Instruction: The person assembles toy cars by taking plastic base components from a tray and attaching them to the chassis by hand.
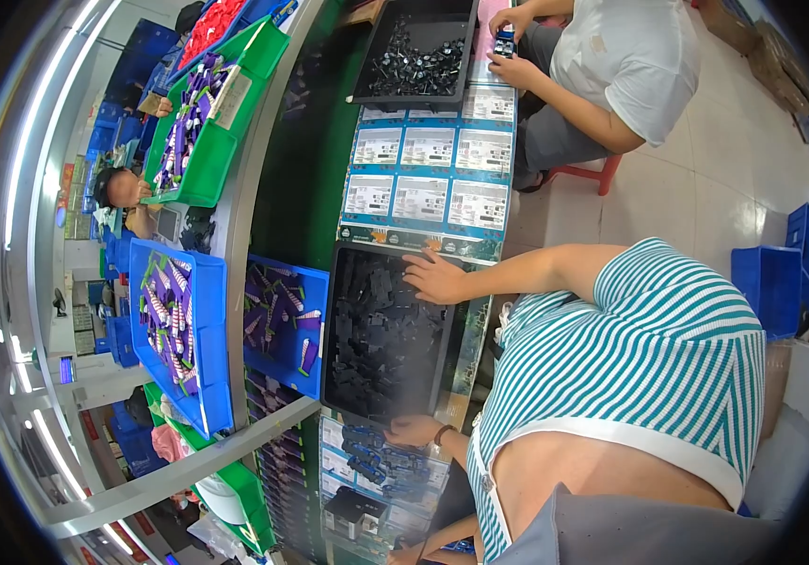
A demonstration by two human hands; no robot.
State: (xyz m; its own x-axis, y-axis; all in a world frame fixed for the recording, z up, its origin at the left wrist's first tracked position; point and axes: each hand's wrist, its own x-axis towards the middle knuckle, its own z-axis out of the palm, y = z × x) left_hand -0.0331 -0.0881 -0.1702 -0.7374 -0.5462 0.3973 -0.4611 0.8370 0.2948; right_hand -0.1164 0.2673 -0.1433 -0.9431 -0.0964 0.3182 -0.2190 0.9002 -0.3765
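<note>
A black tray (333,330) full of small dark plastic parts (381,325) sits in front of me. My right hand (435,279) is over the tray's upper end, fingers spread, with nothing visible in it. My left hand (412,431), with a dark bracelet at the wrist, is at the tray's lower edge beside a cluster of dark blue-black pieces (367,452). Its fingers are drawn together; whatever they hold is hidden. A small dark box-shaped thing (355,511) stands below that cluster.
Blue bins (221,330) of purple-striped pieces stand left of the tray, below a green bin (207,169). Printed sheets (426,146) cover the bench towards another black tray (470,56) with small parts. A co-worker in white (625,75) handles a small item; another person's hand (406,556) shows below.
</note>
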